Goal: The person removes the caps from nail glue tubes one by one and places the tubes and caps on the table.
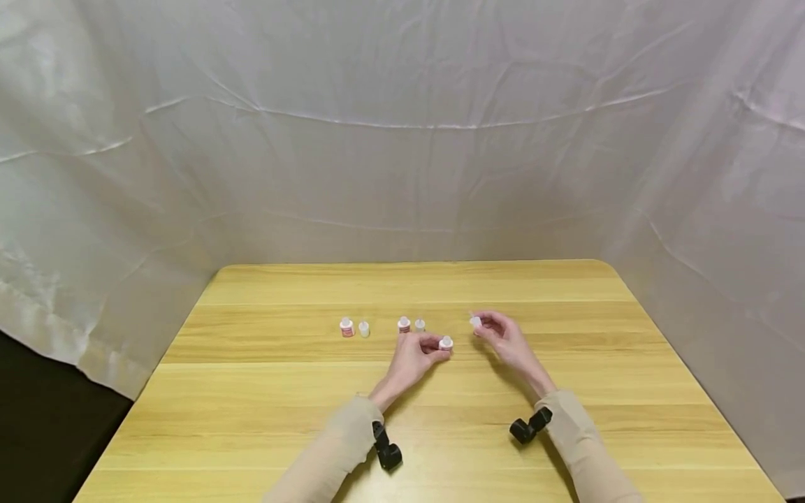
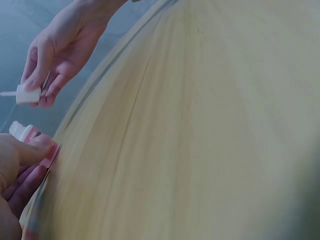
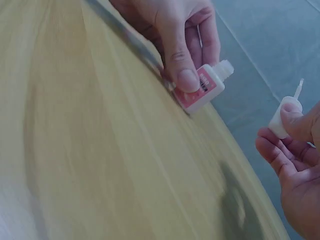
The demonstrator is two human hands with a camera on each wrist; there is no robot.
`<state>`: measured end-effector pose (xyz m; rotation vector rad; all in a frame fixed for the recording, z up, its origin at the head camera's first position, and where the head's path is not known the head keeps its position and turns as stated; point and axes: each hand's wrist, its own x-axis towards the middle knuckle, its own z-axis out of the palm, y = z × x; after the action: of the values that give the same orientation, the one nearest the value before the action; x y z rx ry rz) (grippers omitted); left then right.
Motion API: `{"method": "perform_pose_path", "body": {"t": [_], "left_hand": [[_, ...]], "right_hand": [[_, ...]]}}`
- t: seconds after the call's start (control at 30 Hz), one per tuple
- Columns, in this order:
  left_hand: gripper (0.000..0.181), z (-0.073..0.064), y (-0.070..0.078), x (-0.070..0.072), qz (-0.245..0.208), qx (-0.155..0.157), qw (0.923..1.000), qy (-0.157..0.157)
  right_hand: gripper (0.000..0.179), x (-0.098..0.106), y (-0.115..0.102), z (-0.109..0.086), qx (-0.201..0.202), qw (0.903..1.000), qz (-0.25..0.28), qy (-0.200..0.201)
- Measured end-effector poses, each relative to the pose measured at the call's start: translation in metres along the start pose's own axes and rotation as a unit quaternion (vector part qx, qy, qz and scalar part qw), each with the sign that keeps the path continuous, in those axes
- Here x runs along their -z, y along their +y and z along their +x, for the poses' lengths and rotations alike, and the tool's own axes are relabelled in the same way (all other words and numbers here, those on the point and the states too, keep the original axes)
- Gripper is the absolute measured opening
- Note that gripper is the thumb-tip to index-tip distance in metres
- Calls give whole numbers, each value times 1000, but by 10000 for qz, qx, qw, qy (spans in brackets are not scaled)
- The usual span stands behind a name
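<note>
My left hand (image 1: 411, 358) grips a small square bottle (image 3: 205, 90) with a pink and white label between thumb and fingers. Its translucent neck has no cap on it. Whether the bottle's base touches the table, I cannot tell. To the right, my right hand (image 1: 506, 342) pinches a white brush cap (image 3: 280, 117), whose thin brush points up and away from the fingers. Cap and bottle are apart. Just beyond the left hand stand another uncapped bottle (image 1: 404, 324) and a white cap (image 1: 420, 325), the cap partly hidden by the fingers.
Farther left on the wooden table (image 1: 251, 391) stand one more small bottle (image 1: 347, 328) and its white cap (image 1: 364, 329), side by side. A pale grey curtain (image 1: 402, 175) hangs behind the table and along both sides. Each wrist wears a black camera.
</note>
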<state>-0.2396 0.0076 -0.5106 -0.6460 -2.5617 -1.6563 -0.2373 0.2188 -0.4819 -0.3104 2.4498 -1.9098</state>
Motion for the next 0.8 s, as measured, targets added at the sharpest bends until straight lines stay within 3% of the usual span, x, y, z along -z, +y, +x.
{"method": "perform_pose_path", "body": {"t": [0.23, 0.4, 0.53, 0.8], "left_hand": [[19, 5, 8, -14, 300, 133, 9988, 354], [21, 10, 11, -23, 527, 7, 9957, 767], [18, 15, 10, -29, 714, -55, 9921, 1029], [19, 24, 10, -37, 708, 164, 9909, 1133]], "right_hand": [[39, 6, 5, 5, -33, 9998, -162, 61], [34, 7, 13, 12, 81, 9992, -392, -4], [31, 7, 6, 13, 40, 9988, -497, -30], [28, 7, -3, 13, -40, 9951, -992, -23]]}}
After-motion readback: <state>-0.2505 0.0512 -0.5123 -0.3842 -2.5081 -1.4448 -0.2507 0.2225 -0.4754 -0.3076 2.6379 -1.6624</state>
